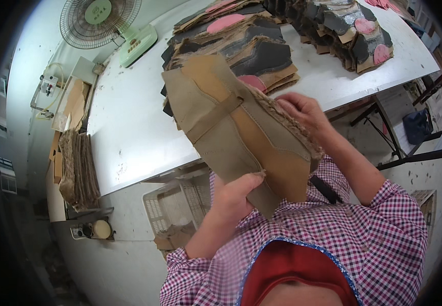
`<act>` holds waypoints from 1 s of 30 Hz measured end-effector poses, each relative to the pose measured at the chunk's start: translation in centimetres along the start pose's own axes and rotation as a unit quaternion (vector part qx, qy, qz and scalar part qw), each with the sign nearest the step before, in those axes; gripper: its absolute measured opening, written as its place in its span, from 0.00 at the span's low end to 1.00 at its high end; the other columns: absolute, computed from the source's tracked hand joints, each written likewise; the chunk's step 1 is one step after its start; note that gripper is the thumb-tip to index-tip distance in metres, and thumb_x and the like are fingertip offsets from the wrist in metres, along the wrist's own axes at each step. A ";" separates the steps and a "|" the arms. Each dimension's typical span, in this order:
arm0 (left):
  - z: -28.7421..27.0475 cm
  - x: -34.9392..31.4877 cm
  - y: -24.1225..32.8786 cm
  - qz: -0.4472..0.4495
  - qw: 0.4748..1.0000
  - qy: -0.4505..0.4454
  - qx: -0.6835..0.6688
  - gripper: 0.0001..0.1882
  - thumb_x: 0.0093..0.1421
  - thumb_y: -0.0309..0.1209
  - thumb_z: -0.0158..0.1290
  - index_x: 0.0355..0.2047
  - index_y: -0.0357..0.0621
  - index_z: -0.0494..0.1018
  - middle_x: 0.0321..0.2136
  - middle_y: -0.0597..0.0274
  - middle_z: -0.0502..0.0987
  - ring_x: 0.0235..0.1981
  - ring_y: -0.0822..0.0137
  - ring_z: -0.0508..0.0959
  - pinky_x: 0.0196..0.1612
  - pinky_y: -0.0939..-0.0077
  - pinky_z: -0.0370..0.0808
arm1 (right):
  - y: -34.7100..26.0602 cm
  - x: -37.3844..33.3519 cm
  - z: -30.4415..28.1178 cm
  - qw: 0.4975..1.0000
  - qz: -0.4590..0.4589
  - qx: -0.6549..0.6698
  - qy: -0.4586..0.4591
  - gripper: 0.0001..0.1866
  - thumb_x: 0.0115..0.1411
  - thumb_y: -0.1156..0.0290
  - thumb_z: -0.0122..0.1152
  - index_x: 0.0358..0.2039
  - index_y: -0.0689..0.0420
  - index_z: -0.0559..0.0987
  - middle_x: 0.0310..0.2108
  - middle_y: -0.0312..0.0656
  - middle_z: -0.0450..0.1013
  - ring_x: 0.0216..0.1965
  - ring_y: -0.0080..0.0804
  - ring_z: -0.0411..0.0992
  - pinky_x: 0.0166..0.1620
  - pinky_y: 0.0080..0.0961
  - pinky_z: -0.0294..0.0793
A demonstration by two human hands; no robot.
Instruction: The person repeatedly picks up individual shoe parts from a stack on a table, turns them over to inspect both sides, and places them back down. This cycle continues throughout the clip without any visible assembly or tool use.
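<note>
A tan and brown stitched leather piece, with a strap across it and fur along its right edge, is held up between my hands above the table's front edge. My left hand grips its lower end, thumb on the smooth face and the other fingers hidden behind. At the furry right edge, my right hand is closed on the piece with bent fingers. Just beyond it lies a stack of similar furry pieces with black and pink patches, partly covered by the held piece.
Another patched stack lies at the back right of the white table. A green fan stands at the far left. Folded furry pieces hang by the left edge. Below the front edge is a white plastic crate.
</note>
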State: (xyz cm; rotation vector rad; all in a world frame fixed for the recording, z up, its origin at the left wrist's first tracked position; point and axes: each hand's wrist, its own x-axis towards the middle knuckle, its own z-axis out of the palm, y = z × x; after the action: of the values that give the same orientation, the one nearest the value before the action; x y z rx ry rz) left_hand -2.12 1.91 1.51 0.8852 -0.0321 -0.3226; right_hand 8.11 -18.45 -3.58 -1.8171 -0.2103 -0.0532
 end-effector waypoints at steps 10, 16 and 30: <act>-0.3 0.5 -0.8 0.111 0.968 0.021 0.224 0.26 0.50 0.12 0.41 0.52 0.30 0.65 0.49 0.48 0.73 0.48 0.56 0.75 0.50 0.62 0.74 | -8.6 -6.9 -1.6 0.905 -0.302 -0.287 0.084 0.13 0.50 0.75 0.67 0.37 0.61 0.77 0.32 0.45 0.73 0.32 0.41 0.72 0.37 0.30 0.74; -0.7 0.1 -0.6 0.066 0.992 0.009 0.111 0.28 0.48 0.13 0.42 0.53 0.30 0.65 0.49 0.49 0.72 0.49 0.55 0.75 0.52 0.62 0.73 | -8.6 -7.1 -1.7 0.962 -0.203 -0.182 0.005 0.12 0.50 0.75 0.67 0.34 0.63 0.77 0.29 0.45 0.74 0.29 0.38 0.74 0.34 0.28 0.75; -1.1 0.0 -1.1 0.088 0.977 -0.002 0.196 0.25 0.53 0.15 0.46 0.54 0.32 0.65 0.48 0.50 0.73 0.49 0.58 0.74 0.53 0.64 0.72 | -8.3 -8.5 -1.6 0.973 -0.175 -0.150 -0.023 0.08 0.55 0.75 0.62 0.34 0.63 0.74 0.23 0.43 0.73 0.22 0.33 0.74 0.26 0.27 0.72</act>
State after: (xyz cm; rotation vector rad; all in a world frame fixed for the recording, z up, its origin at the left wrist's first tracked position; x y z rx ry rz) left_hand -2.21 2.09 -0.04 1.2643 -0.1812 -0.1533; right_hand -1.54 -18.97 3.51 -2.0627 -0.5795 -0.3061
